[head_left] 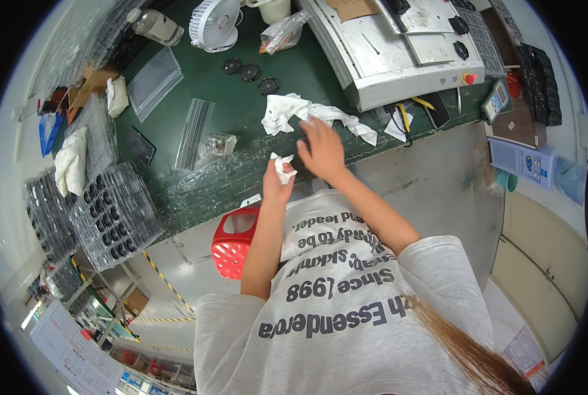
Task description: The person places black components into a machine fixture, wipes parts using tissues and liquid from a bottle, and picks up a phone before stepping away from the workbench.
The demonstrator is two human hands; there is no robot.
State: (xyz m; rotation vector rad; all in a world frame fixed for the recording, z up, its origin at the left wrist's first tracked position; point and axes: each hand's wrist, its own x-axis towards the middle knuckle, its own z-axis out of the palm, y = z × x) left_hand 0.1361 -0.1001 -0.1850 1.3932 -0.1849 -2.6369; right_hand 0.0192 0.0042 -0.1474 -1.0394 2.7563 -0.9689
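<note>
A small crumpled white wad (pixel 283 166), cloth or tissue, sits pinched in my left hand (pixel 278 187) at the table's front edge. My right hand (pixel 323 151) hovers just to its right, fingers apart, with nothing visible in it. Beyond the fingertips a larger rumpled white cloth (pixel 282 110) with small dark specks lies on the green table (pixel 162 191). To the left of my hands stands a small clear glass bottle (pixel 216 145), beside a clear ridged plastic strip (pixel 194 133). Several round black parts (pixel 248 72) rest farther back.
A white fan (pixel 213 25), a clear bottle (pixel 154 26) and a plastic bag (pixel 285 34) are at the back. The grey machine (pixel 399 85) with a red knob fills the right. Stacked trays of black parts (pixel 115 216) stand left; a red stool (pixel 231 253) is below.
</note>
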